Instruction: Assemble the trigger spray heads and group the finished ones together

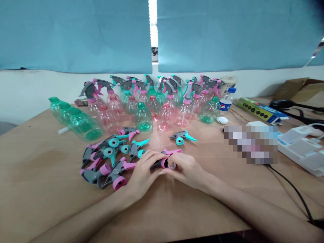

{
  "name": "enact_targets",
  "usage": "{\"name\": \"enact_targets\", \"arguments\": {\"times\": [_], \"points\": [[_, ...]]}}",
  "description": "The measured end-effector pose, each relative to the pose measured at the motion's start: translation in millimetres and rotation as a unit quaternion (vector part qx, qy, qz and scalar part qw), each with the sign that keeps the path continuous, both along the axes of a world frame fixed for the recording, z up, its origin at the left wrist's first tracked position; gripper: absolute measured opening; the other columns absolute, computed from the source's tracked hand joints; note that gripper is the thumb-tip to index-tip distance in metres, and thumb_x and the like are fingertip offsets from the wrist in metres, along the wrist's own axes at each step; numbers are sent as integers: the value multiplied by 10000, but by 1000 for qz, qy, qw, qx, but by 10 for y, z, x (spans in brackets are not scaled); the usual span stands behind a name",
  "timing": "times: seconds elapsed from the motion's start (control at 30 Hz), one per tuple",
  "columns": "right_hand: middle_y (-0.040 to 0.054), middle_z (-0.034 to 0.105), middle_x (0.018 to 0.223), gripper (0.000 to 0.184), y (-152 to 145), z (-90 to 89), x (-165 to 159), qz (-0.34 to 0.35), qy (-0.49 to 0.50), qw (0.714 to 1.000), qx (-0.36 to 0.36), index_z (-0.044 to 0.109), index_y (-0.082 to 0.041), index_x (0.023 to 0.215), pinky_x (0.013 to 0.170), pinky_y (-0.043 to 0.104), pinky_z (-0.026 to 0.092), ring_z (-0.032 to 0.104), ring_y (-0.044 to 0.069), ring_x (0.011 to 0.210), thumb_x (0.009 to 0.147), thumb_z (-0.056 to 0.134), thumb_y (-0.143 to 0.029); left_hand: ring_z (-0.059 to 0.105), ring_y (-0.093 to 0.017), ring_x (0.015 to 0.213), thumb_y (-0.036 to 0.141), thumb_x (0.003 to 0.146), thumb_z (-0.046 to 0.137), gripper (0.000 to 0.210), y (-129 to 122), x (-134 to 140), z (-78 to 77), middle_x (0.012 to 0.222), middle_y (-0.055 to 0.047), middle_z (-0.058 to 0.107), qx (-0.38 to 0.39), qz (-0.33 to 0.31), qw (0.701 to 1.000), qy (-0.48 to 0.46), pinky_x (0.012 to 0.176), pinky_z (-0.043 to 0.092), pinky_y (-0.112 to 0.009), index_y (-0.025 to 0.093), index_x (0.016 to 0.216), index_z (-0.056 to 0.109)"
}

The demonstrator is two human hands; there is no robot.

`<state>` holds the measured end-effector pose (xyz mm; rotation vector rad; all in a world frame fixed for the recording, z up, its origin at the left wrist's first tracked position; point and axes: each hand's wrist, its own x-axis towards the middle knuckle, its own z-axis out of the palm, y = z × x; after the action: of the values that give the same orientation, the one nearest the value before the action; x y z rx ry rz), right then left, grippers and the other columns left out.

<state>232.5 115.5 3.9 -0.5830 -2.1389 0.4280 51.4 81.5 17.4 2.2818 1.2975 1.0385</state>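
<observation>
In the head view, my left hand [146, 168] is closed around a grey-and-pink trigger sprayer head [164, 163], its pink collar turned toward my right hand. The fingers of my right hand [188, 168] pinch a small pale translucent piece [172, 165] at the mouth of that collar. What this piece is cannot be made out. Left of my hands lies a pile of loose sprayer heads [108, 152], some pink and some turquoise. A single turquoise sprayer head [182, 137] rests beyond my right hand.
Behind my hands stand several pink and green spray bottles [145, 118], many with sprayer heads on. Green bottles [84, 123] lie tilted at left. On the right are a Pepsi bottle [226, 103], a long box [262, 109], a white compartment tray [301, 141] and a black cable [291, 187].
</observation>
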Motion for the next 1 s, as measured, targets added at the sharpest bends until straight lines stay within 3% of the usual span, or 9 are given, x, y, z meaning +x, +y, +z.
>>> {"name": "enact_targets", "arguments": {"times": [0.17, 0.33, 0.53, 0.67, 0.87, 1.0], "points": [[-30, 522, 626, 278, -22, 57, 13, -36, 39, 985, -163, 516, -188, 702, 461, 198, 374, 456, 81, 488, 916, 491, -364, 579, -205, 981, 230, 841, 640, 212, -16, 3, 6, 1028, -20, 639, -21, 23, 999, -17, 857, 468, -337, 251, 1051, 615], [11, 622, 773, 149, -25, 109, 18, -75, 105, 966, -226, 541, -197, 775, 553, 227, 490, 605, 128, 646, 854, 577, -318, 586, -206, 965, 232, 830, 646, 188, -30, 19, 46, 1014, -18, 637, -33, 38, 998, -37, 853, 468, -342, 246, 1016, 624], [15, 630, 854, 93, 27, 126, 64, -117, 153, 959, -209, 543, -205, 865, 533, 214, 515, 619, 112, 636, 850, 588, -285, 581, -206, 954, 247, 835, 638, 176, -44, 32, 75, 1008, -24, 630, -53, 56, 996, -40, 852, 453, -355, 228, 1007, 608], [2, 654, 791, 189, 74, 68, 75, -97, 184, 951, -229, 491, -214, 998, 517, 222, 519, 635, 122, 612, 862, 587, -305, 578, -209, 979, 248, 822, 655, 202, -43, 28, 58, 1026, -19, 634, -46, 66, 996, -44, 873, 444, -364, 229, 1014, 596], [12, 666, 819, 168, 62, 33, 88, -65, 151, 971, -174, 577, -211, 1004, 565, 231, 532, 622, 109, 609, 945, 450, -302, 587, -203, 980, 252, 827, 656, 202, -36, 20, 31, 1032, -12, 644, -36, 63, 997, -36, 865, 450, -349, 237, 1020, 597], [41, 688, 952, 182, 4, 59, 93, -96, 136, 975, -149, 590, -213, 1011, 658, 254, 541, 667, 136, 741, 958, 433, -290, 593, -197, 980, 249, 824, 662, 203, -38, 22, 37, 1025, -4, 654, -30, 61, 997, -30, 871, 449, -335, 238, 1018, 603]]}}
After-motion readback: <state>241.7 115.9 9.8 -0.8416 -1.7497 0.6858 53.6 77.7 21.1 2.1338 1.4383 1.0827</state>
